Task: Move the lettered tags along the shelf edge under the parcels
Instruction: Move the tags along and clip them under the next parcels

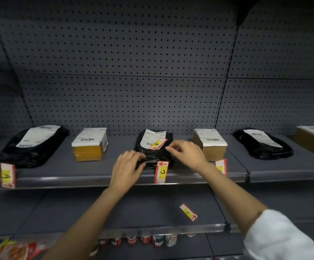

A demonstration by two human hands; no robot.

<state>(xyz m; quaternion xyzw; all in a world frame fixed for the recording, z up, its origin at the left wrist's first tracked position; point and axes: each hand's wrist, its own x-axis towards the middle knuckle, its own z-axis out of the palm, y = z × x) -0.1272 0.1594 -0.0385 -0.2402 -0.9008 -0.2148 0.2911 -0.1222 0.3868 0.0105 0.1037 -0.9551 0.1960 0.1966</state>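
Tags, overall: six parcels sit in a row on the upper shelf (96,170); only three tags show on its front edge, so the job looks under halfway.
Right hand (187,153): raised over the middle black parcel (153,152), thumb and forefinger pinched together at the end of tag B (158,144); whether they actually grip the tag or only touch it I cannot tell.
Tag B: lying tilted on top of that parcel, across its white shipping label, not on the shelf edge; judged to be the tag now in hand.
Left hand (128,166): palm down, fingers curled onto the front left of the same black parcel, pressing or steadying it; holds no tag.
Arms: both forearms reach up and forward from below; left bare, right with a white sleeve (276,235) near the elbow.
Tag C (160,171): standing upright on the edge directly below the middle parcel, between the two wrists.
Third edge tag (221,167): on the edge near the cardboard box (209,145), half hidden by the right wrist; letter unreadable.
Tag A (7,175): on the edge under the far-left black parcel (30,145); looks placed.
Yellow box (90,145): no tag beneath it; the likely spot for B.
Tag F (188,212): loose on the lower shelf (133,209), unplaced.
Two right-hand parcels: no tags seen beneath.
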